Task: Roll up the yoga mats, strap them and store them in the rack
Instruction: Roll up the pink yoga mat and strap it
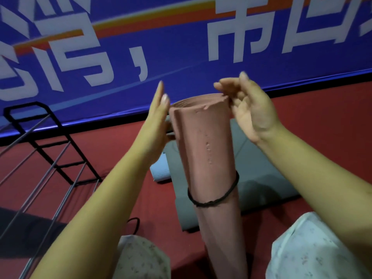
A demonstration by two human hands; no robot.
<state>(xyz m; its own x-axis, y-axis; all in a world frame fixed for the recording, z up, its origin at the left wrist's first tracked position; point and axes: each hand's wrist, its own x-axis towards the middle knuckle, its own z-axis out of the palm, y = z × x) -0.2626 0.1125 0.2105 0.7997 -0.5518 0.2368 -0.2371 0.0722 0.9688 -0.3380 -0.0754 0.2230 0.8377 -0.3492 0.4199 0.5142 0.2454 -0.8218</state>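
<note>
Standing the pink mat roll point(205, 150) between my flat, spread left hand point(159, 119) and loosely spread right hand point(249, 109), I risk it toppling, since neither grips and only one black strap point(213, 200) binds it.

Matt, pitted foam on the pink rolled mat point(209, 150); braided black cord strap point(214, 200); thin metal rack point(50, 158); glossy banner point(181, 47).
</note>
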